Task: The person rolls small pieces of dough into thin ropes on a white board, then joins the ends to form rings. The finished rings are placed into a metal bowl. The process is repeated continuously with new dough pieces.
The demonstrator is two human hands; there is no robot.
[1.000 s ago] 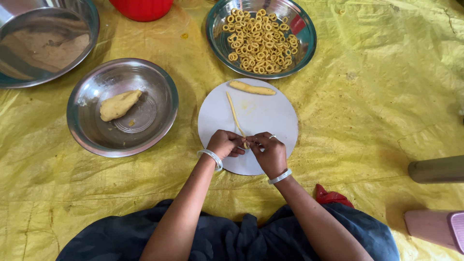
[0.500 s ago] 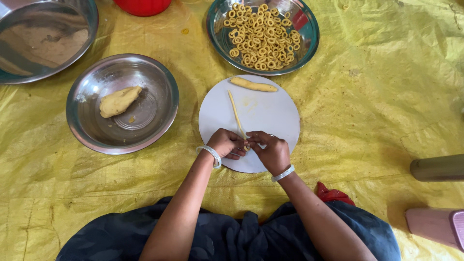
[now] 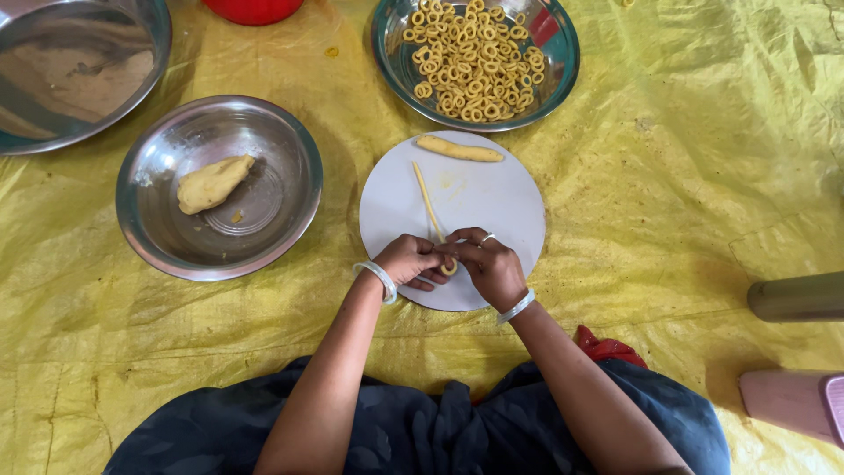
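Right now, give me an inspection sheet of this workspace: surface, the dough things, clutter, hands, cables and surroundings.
Surface: crinkled yellow sheet covers the floor.
Job's things: round white board carries a thin dough rope and a thicker dough roll; a dough ring sits between the fingertips.
Clutter: steel bowl with a dough lump; steel plate of dough rings; large steel basin; red container.
Hands: left hand and right hand pinch the rope's near end together.
Cables: nothing seen.
Surroundings: a pink object at the right edge.
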